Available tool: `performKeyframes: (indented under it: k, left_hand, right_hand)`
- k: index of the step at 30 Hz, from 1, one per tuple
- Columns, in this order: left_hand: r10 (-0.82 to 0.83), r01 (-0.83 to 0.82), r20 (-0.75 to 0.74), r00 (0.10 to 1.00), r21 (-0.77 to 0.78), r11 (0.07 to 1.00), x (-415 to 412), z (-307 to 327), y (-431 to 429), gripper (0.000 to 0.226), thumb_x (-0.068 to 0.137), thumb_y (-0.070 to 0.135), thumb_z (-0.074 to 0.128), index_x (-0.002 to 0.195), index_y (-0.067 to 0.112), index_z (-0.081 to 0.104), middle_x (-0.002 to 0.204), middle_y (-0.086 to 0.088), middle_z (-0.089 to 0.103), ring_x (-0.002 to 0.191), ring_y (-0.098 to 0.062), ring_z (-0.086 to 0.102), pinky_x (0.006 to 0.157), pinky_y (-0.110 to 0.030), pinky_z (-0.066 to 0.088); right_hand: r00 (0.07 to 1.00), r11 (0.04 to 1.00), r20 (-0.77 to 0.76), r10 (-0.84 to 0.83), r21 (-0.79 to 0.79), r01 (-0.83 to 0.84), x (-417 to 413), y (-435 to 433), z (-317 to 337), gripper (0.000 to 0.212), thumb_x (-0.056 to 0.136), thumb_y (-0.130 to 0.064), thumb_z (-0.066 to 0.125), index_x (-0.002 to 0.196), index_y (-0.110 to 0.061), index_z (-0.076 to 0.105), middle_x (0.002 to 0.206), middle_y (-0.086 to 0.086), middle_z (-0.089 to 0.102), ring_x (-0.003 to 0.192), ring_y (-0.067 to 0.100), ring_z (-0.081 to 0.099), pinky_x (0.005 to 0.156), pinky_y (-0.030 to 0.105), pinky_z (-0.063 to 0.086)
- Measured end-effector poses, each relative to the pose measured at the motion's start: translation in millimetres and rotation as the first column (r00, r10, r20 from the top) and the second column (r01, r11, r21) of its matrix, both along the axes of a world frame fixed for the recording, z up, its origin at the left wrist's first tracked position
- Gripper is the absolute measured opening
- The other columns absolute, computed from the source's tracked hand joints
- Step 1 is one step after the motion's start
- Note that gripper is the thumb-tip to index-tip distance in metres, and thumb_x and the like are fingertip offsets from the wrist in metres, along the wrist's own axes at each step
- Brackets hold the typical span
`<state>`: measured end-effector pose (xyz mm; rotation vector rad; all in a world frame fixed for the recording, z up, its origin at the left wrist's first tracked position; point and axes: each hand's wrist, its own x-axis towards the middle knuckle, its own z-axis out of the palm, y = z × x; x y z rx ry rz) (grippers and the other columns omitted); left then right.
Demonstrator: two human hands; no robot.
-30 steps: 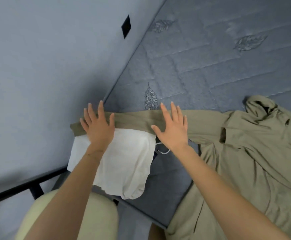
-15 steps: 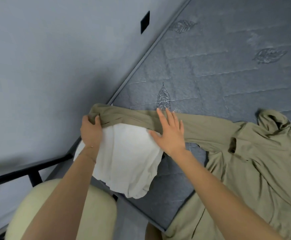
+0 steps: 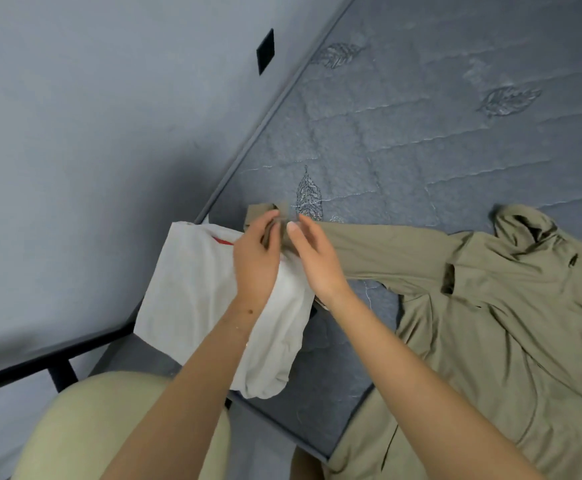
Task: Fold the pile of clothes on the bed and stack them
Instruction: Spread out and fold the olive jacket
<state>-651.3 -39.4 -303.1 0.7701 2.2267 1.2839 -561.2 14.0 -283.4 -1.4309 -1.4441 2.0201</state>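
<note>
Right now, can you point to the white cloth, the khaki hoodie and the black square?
white cloth [image 3: 196, 306]: head view, its flat middle.
khaki hoodie [image 3: 507, 323]: head view, its chest.
black square [image 3: 265, 51]: head view, its centre, on the wall.

A wide-angle camera worn on the person's head looks forward and steeply down along both forearms, close above the left hand [image 3: 256, 261] and the right hand [image 3: 319, 263], which meet mid-frame. The view is tilted, so the near edge of the bed [image 3: 421, 133] runs diagonally. The wall [image 3: 92, 133] fills the left, the olive jacket [image 3: 490, 306] reaches the right edge, and a knee [image 3: 92, 427] sits bottom left.
</note>
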Motion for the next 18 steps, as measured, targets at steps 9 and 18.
performKeyframes:
  k: [9,18]
  left_hand:
    - [-0.343,0.319,0.284,0.895,0.129,0.939,119.6,1.6,38.8,0.043,0.091,0.003,0.052,0.127,0.025,0.049,0.121,0.013,0.062,0.113,-0.010,0.061,0.100,-0.039,0.049]
    - [-0.570,0.497,-0.270,0.776,-0.294,0.817,197.6,-13.4,73.8,0.041,0.097,0.012,0.052,0.138,0.009,0.051,0.137,-0.012,0.053,0.126,-0.033,0.047,0.108,-0.043,0.032]
  right_hand:
    - [0.925,0.925,0.009,-0.379,-0.005,0.379,93.8,39.2,-6.1,0.024,0.097,-0.018,0.058,0.073,-0.017,0.051,0.065,-0.003,0.054,0.065,0.009,0.052,0.066,0.025,0.044]
    - [0.812,0.812,0.117,-0.572,0.217,0.542,223.4,69.3,-21.2,0.018,0.092,0.002,0.049,0.079,0.011,0.056,0.074,0.010,0.049,0.073,0.016,0.042,0.069,0.030,0.035]
